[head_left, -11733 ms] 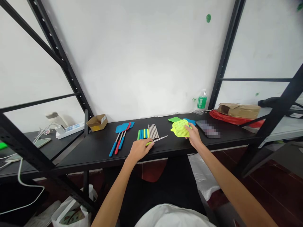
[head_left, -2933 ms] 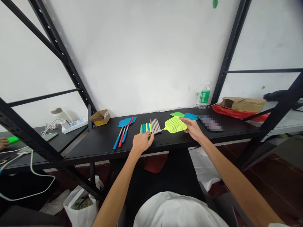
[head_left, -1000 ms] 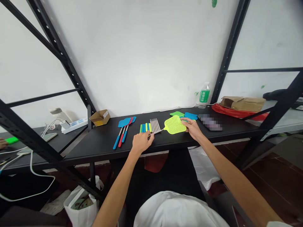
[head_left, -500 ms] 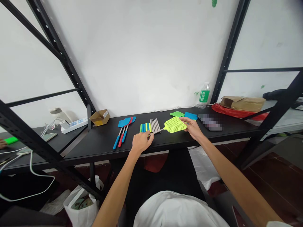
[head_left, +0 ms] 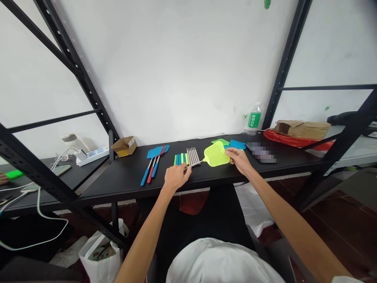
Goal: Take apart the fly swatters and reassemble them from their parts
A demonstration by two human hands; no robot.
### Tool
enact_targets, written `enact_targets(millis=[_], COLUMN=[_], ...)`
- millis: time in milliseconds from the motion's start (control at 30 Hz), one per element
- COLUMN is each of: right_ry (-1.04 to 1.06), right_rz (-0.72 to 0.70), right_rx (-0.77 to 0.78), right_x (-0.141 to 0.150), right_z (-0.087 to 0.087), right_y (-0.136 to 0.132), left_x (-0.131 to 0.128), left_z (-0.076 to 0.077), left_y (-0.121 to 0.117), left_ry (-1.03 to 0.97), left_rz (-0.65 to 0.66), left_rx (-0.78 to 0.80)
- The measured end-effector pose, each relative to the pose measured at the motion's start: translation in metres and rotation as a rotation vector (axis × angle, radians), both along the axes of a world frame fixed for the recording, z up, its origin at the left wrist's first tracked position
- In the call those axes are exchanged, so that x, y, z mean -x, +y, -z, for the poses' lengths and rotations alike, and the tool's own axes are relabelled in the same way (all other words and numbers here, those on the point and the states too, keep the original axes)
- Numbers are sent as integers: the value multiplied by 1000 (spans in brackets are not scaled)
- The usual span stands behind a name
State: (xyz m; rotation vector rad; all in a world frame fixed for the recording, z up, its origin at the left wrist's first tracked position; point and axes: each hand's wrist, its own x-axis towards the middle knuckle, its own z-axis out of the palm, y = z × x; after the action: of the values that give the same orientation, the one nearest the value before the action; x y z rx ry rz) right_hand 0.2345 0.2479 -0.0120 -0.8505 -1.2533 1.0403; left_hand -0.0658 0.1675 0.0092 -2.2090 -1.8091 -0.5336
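Note:
A yellow fly swatter head (head_left: 217,153), full of small holes, meets the end of a thin metal rod (head_left: 198,163) at its neck. My right hand (head_left: 238,159) pinches the head's right edge. My left hand (head_left: 176,175) is closed around the rod's other end, and its fingers hide the grip there. Just beyond the left hand lie several coloured handles (head_left: 180,159) in green, blue and yellow. Beside them is a row of bare metal rods (head_left: 193,155). Behind my right hand rest a green swatter head (head_left: 220,141) and a blue swatter head (head_left: 237,144).
Swatters with blue and red handles (head_left: 150,173) lie on the black table (head_left: 118,179) at left, near a small cardboard box (head_left: 125,147). To the right are a phone (head_left: 260,152), a water bottle (head_left: 253,120) and a brown package (head_left: 303,129). A co-worker's hand (head_left: 3,179) shows far left.
Earlier, the yellow head and the rod were apart; now they meet at the neck. Over the last second my right hand has tilted the head back and forth, while my left hand stays put.

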Motion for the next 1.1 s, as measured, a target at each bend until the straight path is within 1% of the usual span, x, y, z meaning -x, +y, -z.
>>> enact_targets(millis=[67,233,400,500,633,1100], right_ry=[-9,17,-13,-25,-24,20], right_rz=[-4,-79,-126,-110,-76,-24], right_rx=[12,30,-35,-60,-51,-22], right_x=[0,-1,-2,-3,-2,0], right_z=[-2,-6,-4,0,3,2], right_y=[-2,-7,-5,-1,3,2], left_x=[0,1,0,1,1,1], left_z=[1,1,0,0,0,0], left_y=[0,0,0,0,0,0], left_ry=[4,10,22,22,6,4], left_rz=[3,9,-3,-6,0,9], left_rx=[-7,-11,2,10,16,3])
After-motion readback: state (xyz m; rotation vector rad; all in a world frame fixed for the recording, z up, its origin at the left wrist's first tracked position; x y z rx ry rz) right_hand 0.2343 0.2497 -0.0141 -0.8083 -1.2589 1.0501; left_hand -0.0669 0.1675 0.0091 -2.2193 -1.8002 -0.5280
